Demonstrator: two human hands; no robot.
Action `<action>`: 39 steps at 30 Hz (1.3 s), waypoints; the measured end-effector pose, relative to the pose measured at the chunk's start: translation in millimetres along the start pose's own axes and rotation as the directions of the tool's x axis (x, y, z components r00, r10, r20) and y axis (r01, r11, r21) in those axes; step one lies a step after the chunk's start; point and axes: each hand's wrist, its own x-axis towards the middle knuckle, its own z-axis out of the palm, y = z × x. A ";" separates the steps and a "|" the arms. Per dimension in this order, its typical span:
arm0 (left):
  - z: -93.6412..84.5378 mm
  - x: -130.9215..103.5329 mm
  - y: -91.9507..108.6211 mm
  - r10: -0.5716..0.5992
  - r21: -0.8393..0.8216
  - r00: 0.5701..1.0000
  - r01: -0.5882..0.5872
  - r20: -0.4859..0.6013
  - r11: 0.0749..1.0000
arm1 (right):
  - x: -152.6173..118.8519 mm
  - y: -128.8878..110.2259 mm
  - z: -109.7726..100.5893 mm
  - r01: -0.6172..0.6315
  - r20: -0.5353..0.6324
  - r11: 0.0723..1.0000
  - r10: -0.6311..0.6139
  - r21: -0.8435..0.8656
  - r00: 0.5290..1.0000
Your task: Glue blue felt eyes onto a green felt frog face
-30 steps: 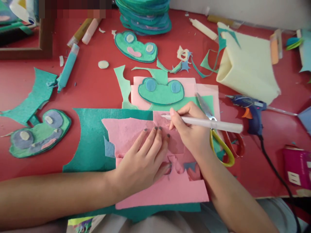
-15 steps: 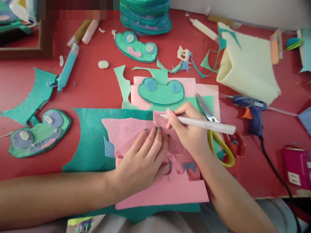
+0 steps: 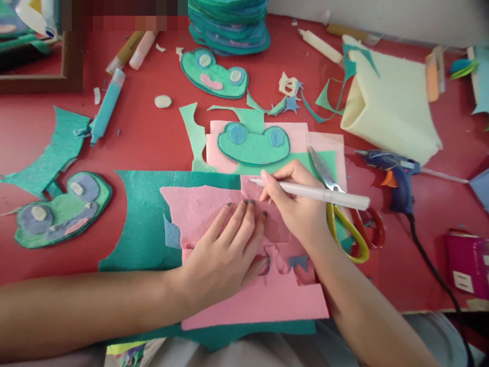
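Observation:
My left hand (image 3: 225,255) lies flat with fingers stretched over a pink felt sheet (image 3: 252,306), pressing it down. A white pen (image 3: 324,196) is gripped in my right hand (image 3: 298,201), its tip touching or just above the pink felt near the sheet's upper edge. Beneath the pink felt spreads a dark green felt sheet (image 3: 145,224). Just beyond my hands lies a green felt frog head (image 3: 254,148) with two blue eye circles. Scissors (image 3: 347,234) with yellow and red handles rest to the right of my right hand, partly hidden by it.
A blue glue gun (image 3: 399,178) with a black cord lies at right, near folded cream felt (image 3: 393,97). More frog heads (image 3: 214,74) (image 3: 63,209) and a stack of felt pieces (image 3: 229,25) are around. A teal marker (image 3: 107,107) and a brown frame (image 3: 72,56) are at left.
Almost nothing differs. The white pen's rear end has shifted up very slightly; my left hand stays in place on the pink felt.

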 end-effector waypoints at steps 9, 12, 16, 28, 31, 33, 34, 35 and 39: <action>-1.5 0.6 -0.3 0.008 0.033 1.000 -0.008 0.017 0.999 | 0.0 -0.9 0.7 -0.005 0.013 1.000 0.005 0.003 1.000; -1.8 0.5 -0.6 0.004 0.025 1.000 -0.005 0.029 1.000 | 0.2 -1.5 0.8 -0.003 0.035 1.000 0.003 0.001 0.999; -1.8 0.1 -1.0 0.000 0.033 1.000 -0.001 0.018 0.999 | 0.4 -1.6 1.5 -0.006 0.033 0.999 0.005 0.039 0.999; -1.4 -0.5 -0.4 0.003 0.036 1.000 -0.003 0.001 0.999 | 0.9 -3.3 0.2 0.001 0.037 0.999 -0.002 0.046 0.999; -1.4 -0.3 -0.8 0.008 0.042 1.000 -0.009 0.024 0.999 | 0.8 -3.6 0.5 -0.005 0.059 0.999 0.003 0.038 0.998; -1.3 -0.2 -1.0 0.008 0.047 1.000 -0.009 0.024 0.999 | 0.8 -3.7 0.8 -0.009 0.070 0.999 0.005 0.050 0.998; -1.3 -0.2 -1.1 0.008 0.048 1.000 -0.009 0.022 0.999 | 0.8 -3.6 1.0 -0.010 0.065 0.998 0.007 0.060 0.998; -1.2 -0.1 -1.1 0.008 0.048 1.000 -0.009 0.019 0.999 | 0.8 -3.5 1.1 -0.010 0.054 0.998 0.007 0.069 0.999; -0.8 0.3 -0.6 0.005 0.052 1.000 -0.006 0.012 0.999 | 1.2 -3.0 1.1 -0.003 0.050 0.998 -0.001 0.068 0.999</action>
